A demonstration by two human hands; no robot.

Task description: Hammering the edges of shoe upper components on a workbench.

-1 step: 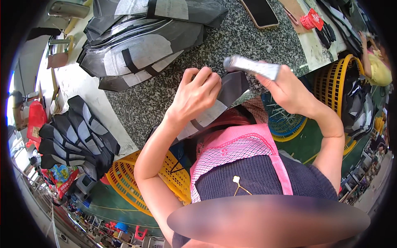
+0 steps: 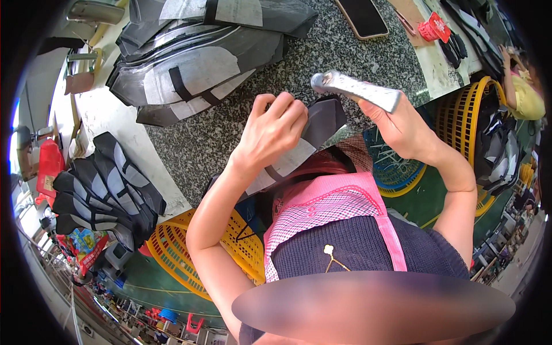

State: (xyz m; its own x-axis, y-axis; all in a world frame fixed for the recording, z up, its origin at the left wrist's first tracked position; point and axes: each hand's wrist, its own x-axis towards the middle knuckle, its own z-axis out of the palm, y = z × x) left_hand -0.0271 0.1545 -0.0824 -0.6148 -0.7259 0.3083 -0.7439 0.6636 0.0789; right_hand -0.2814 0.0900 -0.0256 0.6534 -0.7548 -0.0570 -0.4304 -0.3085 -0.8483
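My right hand (image 2: 397,123) is closed around the handle of a silvery hammer (image 2: 362,91). Its rounded head hangs to the left, just above the near edge of the speckled stone slab (image 2: 195,138). Beside it, my left hand (image 2: 273,126) rests with curled fingers on a flat black and grey sheet piece (image 2: 325,121), which lies along the slab's edge close to my pink apron. The left thumb and fingertips are hidden. A gap separates the hammer head from the piece.
A stack of similar black and grey pieces (image 2: 195,63) covers the far left of the slab. More pieces (image 2: 112,190) lie fanned at left. A phone (image 2: 362,17), scissors (image 2: 454,50) and red spool (image 2: 432,29) are at far right. Yellow baskets (image 2: 460,121) stand below.
The hammer has turned slightly in my right hand, its handle end shifting a little to the right. My left hand and the piece stay where they were.
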